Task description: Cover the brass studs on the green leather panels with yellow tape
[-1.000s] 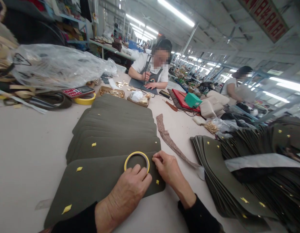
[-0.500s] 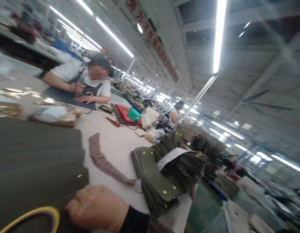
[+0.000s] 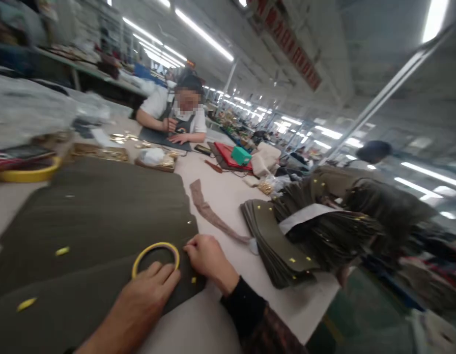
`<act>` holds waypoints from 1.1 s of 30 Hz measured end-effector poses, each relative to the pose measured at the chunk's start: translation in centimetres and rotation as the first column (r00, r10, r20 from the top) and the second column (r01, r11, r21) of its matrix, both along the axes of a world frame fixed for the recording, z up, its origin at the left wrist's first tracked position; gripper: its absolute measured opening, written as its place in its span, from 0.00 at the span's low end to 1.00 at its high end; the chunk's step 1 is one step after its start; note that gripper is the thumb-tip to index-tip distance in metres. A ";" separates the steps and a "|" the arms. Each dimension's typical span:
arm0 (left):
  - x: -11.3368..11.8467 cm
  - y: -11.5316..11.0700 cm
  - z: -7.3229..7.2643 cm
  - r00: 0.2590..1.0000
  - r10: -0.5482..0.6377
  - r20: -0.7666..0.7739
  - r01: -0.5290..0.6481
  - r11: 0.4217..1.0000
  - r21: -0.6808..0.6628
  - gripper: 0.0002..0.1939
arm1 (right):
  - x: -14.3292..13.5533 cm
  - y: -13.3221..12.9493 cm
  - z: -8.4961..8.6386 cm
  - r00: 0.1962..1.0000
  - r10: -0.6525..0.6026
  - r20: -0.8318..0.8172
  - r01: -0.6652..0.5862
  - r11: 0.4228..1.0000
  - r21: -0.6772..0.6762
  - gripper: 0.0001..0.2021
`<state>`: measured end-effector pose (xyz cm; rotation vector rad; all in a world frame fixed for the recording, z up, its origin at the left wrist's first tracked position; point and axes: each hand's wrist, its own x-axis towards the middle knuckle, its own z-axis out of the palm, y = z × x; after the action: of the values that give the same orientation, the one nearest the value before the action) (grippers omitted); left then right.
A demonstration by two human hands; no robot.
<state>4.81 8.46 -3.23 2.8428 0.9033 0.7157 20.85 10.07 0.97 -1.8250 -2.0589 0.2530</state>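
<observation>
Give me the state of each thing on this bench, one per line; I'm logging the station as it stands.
left hand: palm down, fingertips on the tape ring
right hand: fingertips pinched at the top panel's edge
yellow tape ring: lying flat on the top panel
olive panels: fanned out flat, overlapping
second panel stack: heaped at the table's right edge
brown strip: lying loose between the stacks

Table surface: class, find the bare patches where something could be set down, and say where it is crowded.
Bare table shows between the fanned olive panels and the heaped panels, around the brown strip; also below the right hand. The far end near the red case is crowded.
</observation>
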 end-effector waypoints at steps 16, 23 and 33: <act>-3.3 -2.0 3.7 0.951 0.096 0.294 -0.093 0.995 -0.025 0.20 | -0.7 -6.4 2.1 0.858 0.377 -0.349 -0.289 0.916 0.278 0.09; -2.9 -2.2 3.1 0.963 0.097 0.251 -0.105 0.994 0.018 0.14 | -0.7 -6.0 0.4 0.889 0.447 -0.100 -0.375 0.836 0.400 0.08; -2.6 -1.1 4.0 0.979 -0.012 0.201 0.004 0.999 0.039 0.13 | -1.4 -5.8 0.3 0.756 0.068 -0.651 -0.022 0.997 0.078 0.05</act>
<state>2.26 7.32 0.74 2.7398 0.8553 1.0089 19.48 4.28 1.31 -1.3657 -1.5772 0.7190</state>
